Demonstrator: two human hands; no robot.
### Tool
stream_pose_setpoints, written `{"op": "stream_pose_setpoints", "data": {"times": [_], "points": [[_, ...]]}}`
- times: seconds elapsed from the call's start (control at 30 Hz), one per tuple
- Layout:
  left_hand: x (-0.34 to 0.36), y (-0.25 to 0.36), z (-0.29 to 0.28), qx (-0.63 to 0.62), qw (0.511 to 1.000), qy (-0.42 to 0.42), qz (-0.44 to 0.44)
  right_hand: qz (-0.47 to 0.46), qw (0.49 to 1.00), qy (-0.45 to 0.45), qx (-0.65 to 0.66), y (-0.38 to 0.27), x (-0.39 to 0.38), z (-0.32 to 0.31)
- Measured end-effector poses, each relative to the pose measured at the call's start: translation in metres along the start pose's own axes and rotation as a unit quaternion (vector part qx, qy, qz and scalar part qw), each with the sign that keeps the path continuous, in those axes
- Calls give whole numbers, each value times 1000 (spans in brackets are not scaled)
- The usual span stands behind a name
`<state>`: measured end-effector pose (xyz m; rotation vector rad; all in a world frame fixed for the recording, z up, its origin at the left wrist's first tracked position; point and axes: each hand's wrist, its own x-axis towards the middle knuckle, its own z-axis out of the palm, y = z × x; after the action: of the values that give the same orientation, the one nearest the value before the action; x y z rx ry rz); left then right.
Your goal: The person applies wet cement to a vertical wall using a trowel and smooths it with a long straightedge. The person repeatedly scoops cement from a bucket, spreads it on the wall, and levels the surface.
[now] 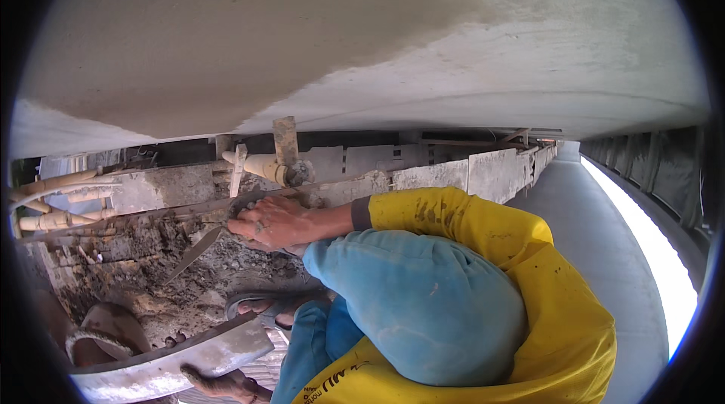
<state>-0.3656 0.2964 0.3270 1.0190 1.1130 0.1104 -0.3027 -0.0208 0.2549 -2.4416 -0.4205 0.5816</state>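
My right hand (276,224), its fingers smeared with mortar, is closed beside a rough ledge. A trowel's flat tapering blade (195,254) sticks out from the fingers toward the lower left; its handle is hidden. My left hand (224,384) comes in at the bottom edge. It grips the lower edge of a curved grey board (174,362), with most of its fingers out of sight. My bent knee in blue trousers (415,298) and a yellow sleeve (453,215) fill the middle. Below my right hand lie dried mortar crumbs on the planks (181,276).
A large grey plastered surface (362,41) with a darker damp patch spans the top. Poles (64,208) stand at the left beside a stained board (170,185). A bucket with a rope handle (109,328) is at the lower left. My sandalled foot (276,307) rests on the planks.
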Motion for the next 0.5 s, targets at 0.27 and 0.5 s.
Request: {"op": "stream_pose_setpoints", "data": {"times": [0.27, 0.5], "points": [[0, 0, 39, 77, 997, -29, 0, -21, 997, 64, -33, 3, -14, 7], [5, -2, 45, 89, 994, -55, -15, -45, 997, 47, -43, 7, -18, 9]]}}
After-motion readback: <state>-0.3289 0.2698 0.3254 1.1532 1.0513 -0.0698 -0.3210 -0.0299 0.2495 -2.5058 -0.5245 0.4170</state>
